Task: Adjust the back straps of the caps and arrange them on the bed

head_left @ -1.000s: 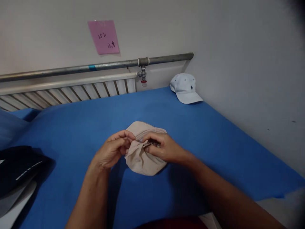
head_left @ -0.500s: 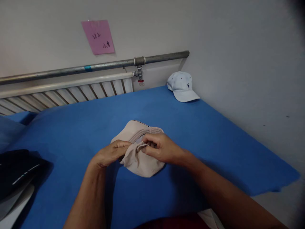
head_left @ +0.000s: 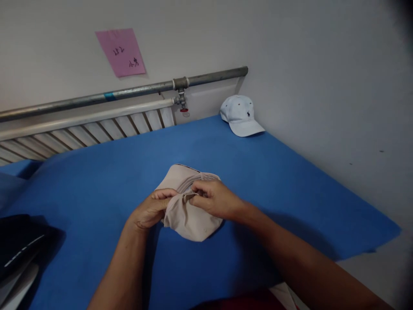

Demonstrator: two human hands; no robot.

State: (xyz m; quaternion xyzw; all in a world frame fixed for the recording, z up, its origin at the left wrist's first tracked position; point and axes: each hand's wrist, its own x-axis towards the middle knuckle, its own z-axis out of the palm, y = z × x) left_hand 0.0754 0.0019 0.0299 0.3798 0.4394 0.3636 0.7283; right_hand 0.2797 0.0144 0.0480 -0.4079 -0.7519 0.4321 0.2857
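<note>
A beige baseball cap [head_left: 193, 226] is held low over the blue-covered table, its brim pointing up and to the left and its inner band showing. My left hand [head_left: 154, 209] grips the cap's left edge, the fingers closed on the cloth. At the middle of the cap, my right hand [head_left: 214, 198] pinches the rim of the opening between thumb and fingers. The cloth between both hands is gathered into folds. My right fingertips partly hide the inside of the cap.
On the blue cover [head_left: 135, 168], a pale blue cap [head_left: 240, 114] sits at the far right corner by the wall. Dark and light caps [head_left: 24, 245] lie stacked at the left edge. Behind run a radiator [head_left: 106, 129] and a metal pipe [head_left: 142, 89]; pink paper [head_left: 122, 54] hangs above.
The view has shifted slightly, so the background sits further left. Both hands keep their hold on the beige cap, with only small finger movements at its opening.
</note>
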